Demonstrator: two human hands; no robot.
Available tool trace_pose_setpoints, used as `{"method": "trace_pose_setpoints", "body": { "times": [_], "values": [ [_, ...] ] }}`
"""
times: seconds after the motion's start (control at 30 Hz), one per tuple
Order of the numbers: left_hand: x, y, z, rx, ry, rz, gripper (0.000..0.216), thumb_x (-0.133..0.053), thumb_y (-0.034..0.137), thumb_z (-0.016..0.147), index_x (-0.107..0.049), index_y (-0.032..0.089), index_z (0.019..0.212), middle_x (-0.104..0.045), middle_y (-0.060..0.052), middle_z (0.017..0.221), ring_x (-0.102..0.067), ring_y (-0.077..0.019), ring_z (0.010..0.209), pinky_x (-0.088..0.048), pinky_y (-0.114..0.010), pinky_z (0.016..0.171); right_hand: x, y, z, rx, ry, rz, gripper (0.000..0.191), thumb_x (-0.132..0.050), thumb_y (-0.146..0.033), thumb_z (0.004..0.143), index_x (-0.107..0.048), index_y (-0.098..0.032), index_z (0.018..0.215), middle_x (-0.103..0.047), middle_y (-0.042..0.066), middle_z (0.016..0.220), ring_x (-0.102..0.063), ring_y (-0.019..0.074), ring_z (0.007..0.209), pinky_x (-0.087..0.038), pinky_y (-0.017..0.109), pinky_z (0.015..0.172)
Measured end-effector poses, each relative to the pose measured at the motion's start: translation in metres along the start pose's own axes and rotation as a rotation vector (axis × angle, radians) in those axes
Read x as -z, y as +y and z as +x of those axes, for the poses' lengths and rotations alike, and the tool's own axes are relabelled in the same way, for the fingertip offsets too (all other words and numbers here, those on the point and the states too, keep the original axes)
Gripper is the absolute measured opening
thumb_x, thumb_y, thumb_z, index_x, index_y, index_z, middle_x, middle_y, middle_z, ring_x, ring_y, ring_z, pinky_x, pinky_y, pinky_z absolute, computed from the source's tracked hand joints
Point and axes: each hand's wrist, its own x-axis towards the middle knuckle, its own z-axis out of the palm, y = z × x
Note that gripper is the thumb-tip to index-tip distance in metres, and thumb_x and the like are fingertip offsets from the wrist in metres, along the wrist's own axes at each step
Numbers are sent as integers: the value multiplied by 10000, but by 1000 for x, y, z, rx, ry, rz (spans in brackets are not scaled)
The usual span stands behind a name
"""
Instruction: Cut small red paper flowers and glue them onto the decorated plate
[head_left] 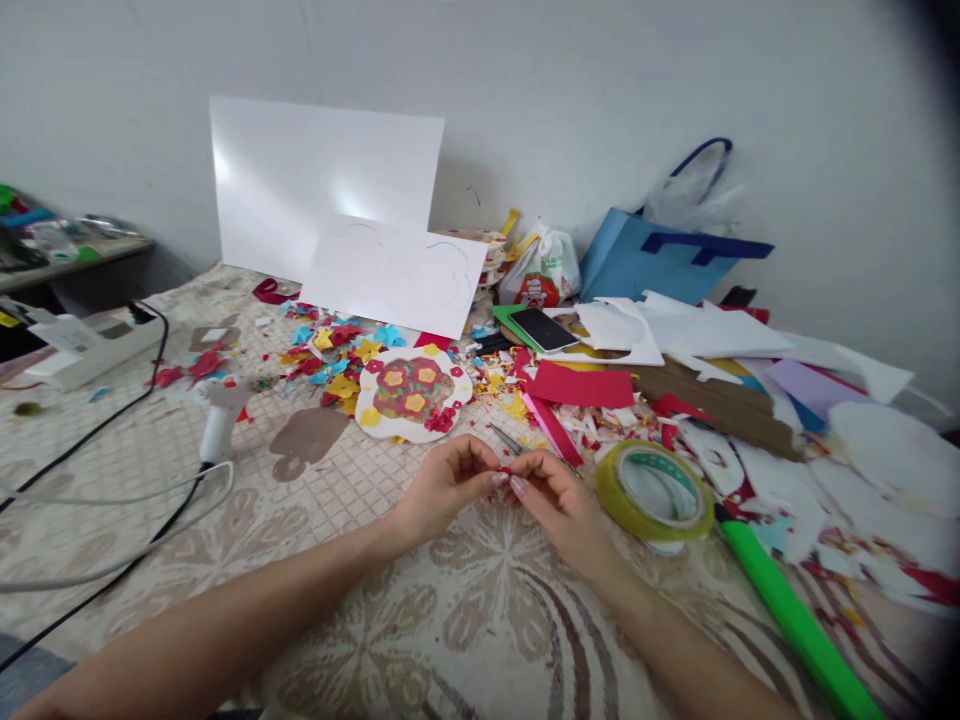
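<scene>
My left hand (456, 478) and my right hand (553, 492) meet over the patterned cloth, thumbs and fingertips pinched together. Between them is a small red paper piece (505, 471), mostly covered by the fingers, so its shape does not show. Just beyond the hands lies a pair of scissors (507, 438), its blades pointing away to the left. Past my left hand rests a white scalloped card (414, 394) decorated with red and yellow paper flowers. A roll of yellowish tape (654, 492) lies flat to the right of my right hand.
A white glue gun (219, 420) with trailing cables stands at left. Colored paper flowers (341, 355) and scraps spread across the middle. White sheets (330, 190) lean on the wall. A phone (543, 329), a blue bag (660, 255) and a green stick (795, 610) are at right.
</scene>
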Motion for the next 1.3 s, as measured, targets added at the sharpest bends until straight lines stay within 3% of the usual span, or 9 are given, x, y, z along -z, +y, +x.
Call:
{"method": "trace_pose_setpoints", "body": {
  "times": [0.3,0.53,0.73,0.93,1.1,1.3],
  "values": [
    [1,1,-1,-49,22,220,178,-678,280,744,-597,122,748,-616,-35,730,-576,-133,696,-464,-268,672,3,-1,1,-61,-10,-19,139,-546,-334,841,-545,-197,817,-545,-22,685,-524,123,613,-430,247,591],
    [2,-5,1,-4,20,111,238,-675,325,747,-565,114,742,-586,-16,676,-546,-106,625,-439,-243,608,0,-5,0,-52,-2,-81,139,-543,-333,837,-541,-199,801,-548,-24,672,-527,121,600,-437,244,575],
    [1,-5,-1,19,32,24,293,-684,324,742,-522,133,896,-588,-4,700,-573,-111,638,-456,-254,620,-2,-7,0,-45,1,-87,191,-557,-377,830,-534,-197,769,-541,-20,660,-511,120,591,-425,238,559],
    [0,-1,0,15,38,14,271,-682,341,741,-544,127,836,-580,-2,705,-558,-98,628,-449,-242,612,-1,-2,0,-48,-12,-102,186,-562,-365,832,-516,-204,751,-513,-34,635,-501,119,578,-421,237,554],
    [-2,0,-1,31,-4,-39,297,-707,324,716,-571,136,901,-613,-31,822,-590,-128,734,-470,-275,694,1,0,1,-84,-17,6,193,-560,-364,837,-522,-200,742,-545,-29,630,-520,121,579,-434,246,572],
    [0,-4,0,98,-36,-22,274,-698,355,717,-571,123,787,-612,-13,712,-577,-115,663,-453,-257,648,1,-1,0,-100,-42,34,183,-566,-359,841,-518,-200,762,-557,-31,646,-524,114,584,-430,238,572]
  ]
}}
